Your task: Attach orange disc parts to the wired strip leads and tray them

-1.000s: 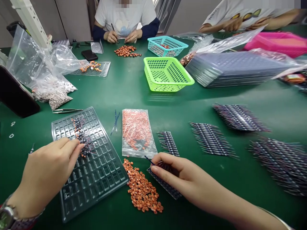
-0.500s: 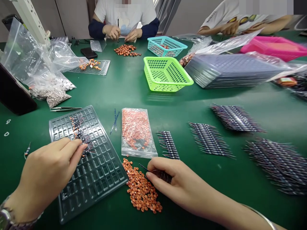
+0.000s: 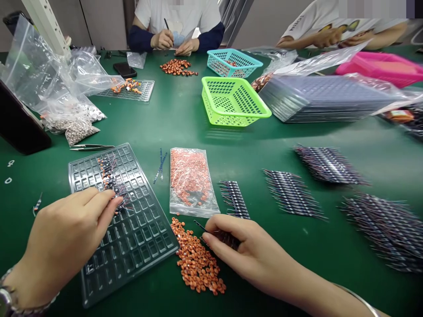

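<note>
My left hand [image 3: 71, 224] rests on a clear compartment tray [image 3: 139, 240], its fingertips pinched on small wired parts [image 3: 110, 178] that lie in the tray's upper cells. My right hand [image 3: 244, 251] is curled over a strip of dark wired components [image 3: 228, 237] beside a heap of small orange discs [image 3: 198, 262], and a thin dark lead sticks out past its fingertips. A sealed clear bag of orange parts [image 3: 190, 180] lies just beyond the heap.
Strips of wired components [image 3: 291, 191] spread to the right. Green basket [image 3: 233, 101], teal basket [image 3: 233, 62] and stacked trays [image 3: 327, 97] sit further back. Tweezers [image 3: 90, 147] and plastic bags [image 3: 56, 88] lie left. Two other people work at the far edge.
My right hand slid a little left, closer to the orange heap, staying on the strip. My left hand barely moved on the tray.
</note>
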### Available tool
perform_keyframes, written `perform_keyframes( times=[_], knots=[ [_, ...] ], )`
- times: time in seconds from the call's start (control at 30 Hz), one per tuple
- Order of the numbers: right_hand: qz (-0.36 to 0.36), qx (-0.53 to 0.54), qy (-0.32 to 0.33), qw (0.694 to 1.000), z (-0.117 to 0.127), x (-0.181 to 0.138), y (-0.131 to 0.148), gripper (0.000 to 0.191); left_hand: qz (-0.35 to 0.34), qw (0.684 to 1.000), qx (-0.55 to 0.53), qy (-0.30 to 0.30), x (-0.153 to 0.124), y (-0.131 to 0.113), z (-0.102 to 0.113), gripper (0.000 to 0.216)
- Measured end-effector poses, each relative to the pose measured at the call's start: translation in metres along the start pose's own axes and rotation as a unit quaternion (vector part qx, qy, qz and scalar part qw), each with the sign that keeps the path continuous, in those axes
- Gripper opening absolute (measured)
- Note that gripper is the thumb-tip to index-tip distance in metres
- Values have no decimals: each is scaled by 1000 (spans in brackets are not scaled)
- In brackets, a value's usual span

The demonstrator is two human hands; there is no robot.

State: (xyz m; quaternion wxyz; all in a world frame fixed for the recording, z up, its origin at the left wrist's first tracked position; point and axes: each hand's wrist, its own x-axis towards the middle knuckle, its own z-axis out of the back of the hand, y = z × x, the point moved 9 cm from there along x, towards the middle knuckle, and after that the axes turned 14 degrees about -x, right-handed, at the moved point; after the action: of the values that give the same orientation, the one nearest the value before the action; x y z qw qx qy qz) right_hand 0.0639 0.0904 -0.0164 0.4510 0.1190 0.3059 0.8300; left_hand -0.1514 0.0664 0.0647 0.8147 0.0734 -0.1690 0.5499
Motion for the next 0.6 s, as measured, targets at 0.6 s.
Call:
perform_keyframes(
  times=[0.6],
  knots=[
    [10,5,0,1000,-7,-1,0,24,-10,1000,-8,-12,1,-3,3,22]
  ],
)
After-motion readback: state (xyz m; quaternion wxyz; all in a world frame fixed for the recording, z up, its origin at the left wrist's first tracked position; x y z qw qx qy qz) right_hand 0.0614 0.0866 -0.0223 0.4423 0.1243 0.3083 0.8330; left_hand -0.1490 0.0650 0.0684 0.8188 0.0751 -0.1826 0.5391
